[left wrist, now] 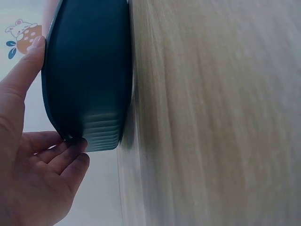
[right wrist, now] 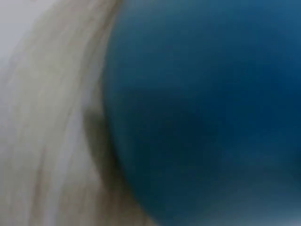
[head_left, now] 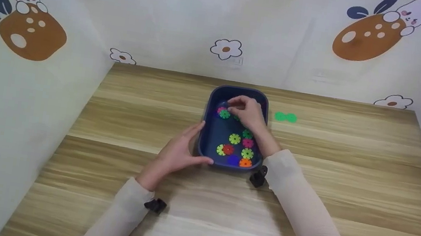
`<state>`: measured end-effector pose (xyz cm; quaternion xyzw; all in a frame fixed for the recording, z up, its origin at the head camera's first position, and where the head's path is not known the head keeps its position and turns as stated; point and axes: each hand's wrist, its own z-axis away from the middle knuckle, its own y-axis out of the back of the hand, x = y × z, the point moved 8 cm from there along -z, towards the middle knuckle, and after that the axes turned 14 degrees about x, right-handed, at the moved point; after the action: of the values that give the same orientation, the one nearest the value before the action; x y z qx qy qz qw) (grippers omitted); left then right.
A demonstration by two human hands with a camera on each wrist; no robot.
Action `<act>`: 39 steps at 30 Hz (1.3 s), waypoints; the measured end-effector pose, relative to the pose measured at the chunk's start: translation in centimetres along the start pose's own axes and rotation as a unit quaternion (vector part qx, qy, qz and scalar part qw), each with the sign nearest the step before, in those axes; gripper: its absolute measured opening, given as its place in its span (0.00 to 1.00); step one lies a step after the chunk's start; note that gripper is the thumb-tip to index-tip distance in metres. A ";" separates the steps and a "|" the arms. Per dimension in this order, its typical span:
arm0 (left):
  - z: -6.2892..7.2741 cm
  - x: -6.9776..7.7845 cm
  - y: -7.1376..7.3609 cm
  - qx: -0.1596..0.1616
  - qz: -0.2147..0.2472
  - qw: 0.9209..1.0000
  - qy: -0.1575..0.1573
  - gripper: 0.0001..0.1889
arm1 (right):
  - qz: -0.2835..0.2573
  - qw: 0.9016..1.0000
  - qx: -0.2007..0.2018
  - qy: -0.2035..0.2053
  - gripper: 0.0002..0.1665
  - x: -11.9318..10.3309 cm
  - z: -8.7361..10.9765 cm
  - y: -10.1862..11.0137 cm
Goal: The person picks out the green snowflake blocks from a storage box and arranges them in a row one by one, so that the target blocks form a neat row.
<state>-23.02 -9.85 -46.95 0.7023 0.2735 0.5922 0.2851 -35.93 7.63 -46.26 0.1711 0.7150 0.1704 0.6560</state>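
A dark blue tray [head_left: 212,132] on the table holds several notched plastic discs: a yellow disc [head_left: 234,139], a red disc [head_left: 228,149], a pink disc [head_left: 247,143], an orange disc [head_left: 245,163] and others. My left hand [head_left: 179,152] holds the tray's near left corner, thumb on the near rim, fingers at the left side. In the left wrist view the fingertips bend against the tray wall [left wrist: 89,61]. My right hand [head_left: 247,113] reaches inside the far part, thumb and forefinger bent just above a green disc [head_left: 224,114]. Whether they pinch a piece is unclear. The right wrist view shows only blurred tray wall [right wrist: 202,108].
Two joined green discs [head_left: 285,117] lie on the wooden table [head_left: 333,151], right of the tray. A patterned wall covering [head_left: 174,26] stands behind and at the sides. Black wrist mounts sit at the left sleeve [head_left: 133,195] and right sleeve [head_left: 288,178].
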 end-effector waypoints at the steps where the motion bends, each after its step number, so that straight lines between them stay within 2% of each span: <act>1: 0.0 0.0 0.0 0.001 -0.001 1.000 -0.002 0.57 | 0.008 1.000 -0.014 -0.002 0.15 0.1 0.1 -0.3; 8: 0.0 0.2 0.2 0.004 -0.007 1.000 -0.012 0.57 | 0.080 0.992 -0.095 0.003 0.20 0.4 0.7 -1.9; 15: -0.1 0.1 0.3 0.003 -0.006 1.000 -0.006 0.58 | 0.120 0.985 -0.119 0.038 0.18 0.3 1.1 -2.7; 19: -0.1 0.0 0.3 -0.003 -0.006 1.000 0.004 0.59 | 0.151 0.977 -0.132 0.068 0.17 0.2 1.3 -3.2; 22: -0.1 0.0 0.3 -0.006 -0.005 1.000 0.008 0.58 | 0.173 0.972 -0.139 0.075 0.15 0.2 1.3 -3.4; 28: -0.1 -0.1 0.1 -0.005 -0.004 1.000 0.009 0.58 | 0.190 0.967 -0.153 0.075 0.15 0.4 1.6 -3.7; 33: -0.1 -0.1 0.1 0.000 0.000 1.000 0.007 0.57 | 0.192 0.959 -0.184 0.099 0.15 0.1 2.1 -4.1; 39: 0.0 0.0 0.1 0.004 0.001 1.000 0.003 0.57 | 0.185 0.950 -0.225 0.108 0.14 0.1 2.7 -4.6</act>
<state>-23.02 -9.91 -46.84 0.7019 0.2765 0.5932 0.2810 -33.29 3.62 -48.72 0.1291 0.6807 0.4629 0.5529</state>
